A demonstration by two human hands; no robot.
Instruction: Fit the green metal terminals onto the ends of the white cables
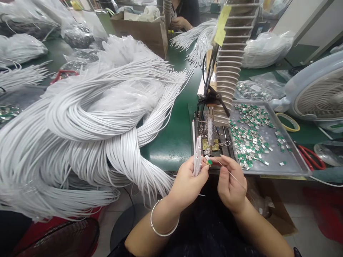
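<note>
My left hand is closed around a small bunch of white cables whose stripped tips point upward. A small green and silver connector sits at its thumb and fingertip. Close by on the right, my right hand pinches a thin wire, which runs toward the connector and back across the palm. Just beyond both hands stands a soldering fixture with a yellow sponge-like block. To its right, a grey tray holds many loose green and silver connectors.
Large bundles of white cables cover the left side. A ribbed duct hangs over the fixture. At the right are a fan, yellow tape roll and red-handled tool. Another person's hand shows behind a cardboard box.
</note>
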